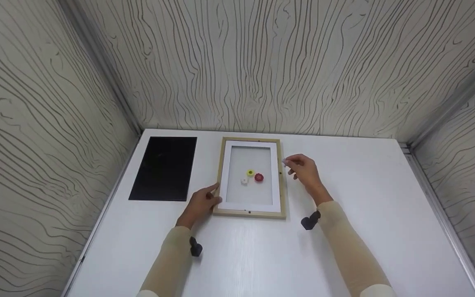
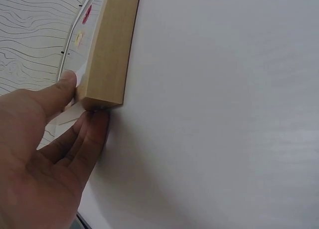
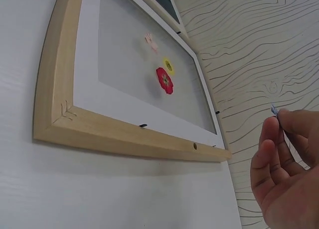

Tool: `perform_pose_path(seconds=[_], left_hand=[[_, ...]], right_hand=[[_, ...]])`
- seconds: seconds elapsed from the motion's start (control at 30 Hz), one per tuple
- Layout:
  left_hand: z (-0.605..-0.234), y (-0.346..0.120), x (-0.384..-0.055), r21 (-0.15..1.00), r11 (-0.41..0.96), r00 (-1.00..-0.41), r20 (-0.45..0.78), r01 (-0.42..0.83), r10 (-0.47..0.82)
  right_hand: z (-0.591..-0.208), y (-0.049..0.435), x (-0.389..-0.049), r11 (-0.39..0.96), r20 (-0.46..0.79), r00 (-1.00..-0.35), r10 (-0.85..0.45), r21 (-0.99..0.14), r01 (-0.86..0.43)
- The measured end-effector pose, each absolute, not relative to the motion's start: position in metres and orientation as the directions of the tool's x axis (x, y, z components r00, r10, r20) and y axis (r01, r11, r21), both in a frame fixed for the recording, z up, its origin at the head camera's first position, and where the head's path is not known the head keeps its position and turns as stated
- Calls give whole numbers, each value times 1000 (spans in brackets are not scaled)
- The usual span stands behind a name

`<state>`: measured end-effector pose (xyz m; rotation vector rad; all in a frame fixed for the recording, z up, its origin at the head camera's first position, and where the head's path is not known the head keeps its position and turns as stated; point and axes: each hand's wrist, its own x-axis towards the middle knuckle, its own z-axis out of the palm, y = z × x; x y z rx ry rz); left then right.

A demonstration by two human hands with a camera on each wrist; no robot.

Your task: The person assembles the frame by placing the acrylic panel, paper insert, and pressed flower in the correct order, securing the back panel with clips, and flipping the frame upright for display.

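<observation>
A wooden picture frame [image 1: 283, 198] with a white mat border [image 1: 276, 181] lies on the table. Inside it are three small flat flowers: a yellow one [image 1: 250, 173], a red one [image 1: 259, 177] and a pale pinkish-white one [image 1: 244, 181]. My left hand [image 1: 200, 203] grips the frame's lower left side, thumb on top and fingers at its underside in the left wrist view. Just off the frame's right side, my right hand [image 1: 305, 171] pinches a tiny pale blue piece [image 3: 274, 109] between thumb and forefinger, apart from the frame; it looks like a small flower.
A black rectangular panel [image 1: 163, 169] lies flat to the left of the frame. The white table [image 1: 369, 185] ends at wood-patterned walls [image 1: 245, 66] at the back and sides. Small dark fasteners [image 3: 143, 125] stick out along the frame's inner edge.
</observation>
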<state>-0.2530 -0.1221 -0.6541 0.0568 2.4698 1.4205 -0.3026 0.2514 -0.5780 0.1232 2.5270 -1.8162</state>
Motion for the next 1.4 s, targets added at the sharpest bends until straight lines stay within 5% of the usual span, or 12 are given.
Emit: perform_pose_path(seconds=[1.4], left_hand=[[-656, -123, -252, 849, 524, -964, -190, -68, 184]], right_hand=[[-589, 196, -336, 233, -217, -971, 99, -944, 234]])
